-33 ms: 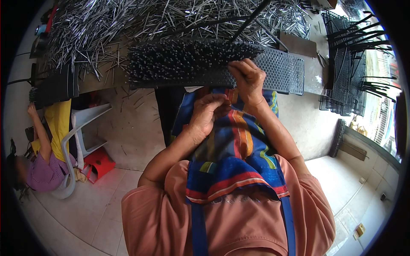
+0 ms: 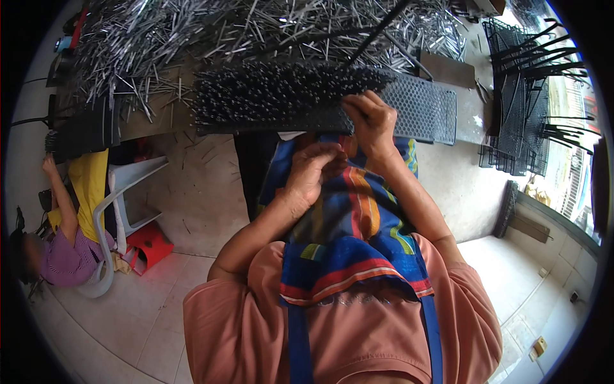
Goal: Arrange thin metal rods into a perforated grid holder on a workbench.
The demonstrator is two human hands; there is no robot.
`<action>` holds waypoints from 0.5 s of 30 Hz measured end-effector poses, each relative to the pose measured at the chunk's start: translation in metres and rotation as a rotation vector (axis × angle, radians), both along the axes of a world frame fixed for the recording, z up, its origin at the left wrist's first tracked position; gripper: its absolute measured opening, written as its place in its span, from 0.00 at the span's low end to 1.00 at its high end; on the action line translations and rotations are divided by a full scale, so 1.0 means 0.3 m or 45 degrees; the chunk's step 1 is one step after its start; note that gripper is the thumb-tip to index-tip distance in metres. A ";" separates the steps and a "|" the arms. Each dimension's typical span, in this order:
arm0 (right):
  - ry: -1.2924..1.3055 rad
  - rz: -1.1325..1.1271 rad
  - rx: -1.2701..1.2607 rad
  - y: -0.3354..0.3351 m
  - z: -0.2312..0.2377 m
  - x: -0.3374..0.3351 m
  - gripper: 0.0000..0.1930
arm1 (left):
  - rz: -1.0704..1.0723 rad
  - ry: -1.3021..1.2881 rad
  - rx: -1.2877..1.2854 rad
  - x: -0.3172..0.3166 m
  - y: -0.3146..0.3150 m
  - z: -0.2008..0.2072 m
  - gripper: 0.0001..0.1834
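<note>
Counting from the head view, I record two hands at work and one plate [image 2: 422,105], which lies along the near edge of the surface [image 2: 471,105]. The right hand [image 2: 371,118] is at the plate's front edge, fingers curled and drawn together; I cannot tell what they pinch. The left hand [image 2: 313,166] is nearer the body, over the apron [image 2: 361,214], thumb and fingers bent close; whether it grips anything, I cannot tell.

Black pins [image 2: 268,93] crowd the plate's left and middle, too many to count. Behind them spreads a heap of loose strips [image 2: 147,45], likewise beyond counting. One dark rod [image 2: 380,32] slants across the heap, and the right hand hides part of the plate. Wire racks [image 2: 524,115] stand at right; at left are one co-worker [image 2: 64,265], one chair [image 2: 137,168] and one red bag [image 2: 150,246].

The plate is grey, oblong and closely pierced with holes; the pins are slender and upright, the strips thin, straight and shiny. The apron is striped cloth.
</note>
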State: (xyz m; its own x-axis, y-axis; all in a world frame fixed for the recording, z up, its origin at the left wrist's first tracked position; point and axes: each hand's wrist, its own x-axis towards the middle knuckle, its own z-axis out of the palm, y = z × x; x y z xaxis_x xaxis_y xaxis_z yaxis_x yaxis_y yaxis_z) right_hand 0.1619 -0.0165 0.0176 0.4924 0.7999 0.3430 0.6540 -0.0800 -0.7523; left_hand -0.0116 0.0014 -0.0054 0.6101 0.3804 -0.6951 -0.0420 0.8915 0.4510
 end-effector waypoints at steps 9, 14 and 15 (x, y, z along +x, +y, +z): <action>-0.061 0.298 -0.251 -0.141 -0.062 0.009 0.06 | -0.057 -0.377 0.652 -0.089 0.251 0.412 0.11; -0.066 0.285 -0.191 -0.176 -0.065 -0.026 0.05 | 0.266 0.310 1.686 -0.100 0.768 0.368 0.13; -0.050 0.285 -0.190 -0.167 -0.062 -0.030 0.05 | 0.152 0.555 1.917 -0.137 0.924 0.260 0.16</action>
State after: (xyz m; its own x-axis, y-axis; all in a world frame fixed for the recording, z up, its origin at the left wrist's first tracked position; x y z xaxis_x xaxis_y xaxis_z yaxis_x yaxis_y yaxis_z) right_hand 0.1528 -0.0665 -0.0011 0.2865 0.9305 0.2282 0.6962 -0.0386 -0.7168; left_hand -0.0526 0.2786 0.0725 0.3884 0.8885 0.2443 0.2886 -0.3691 0.8835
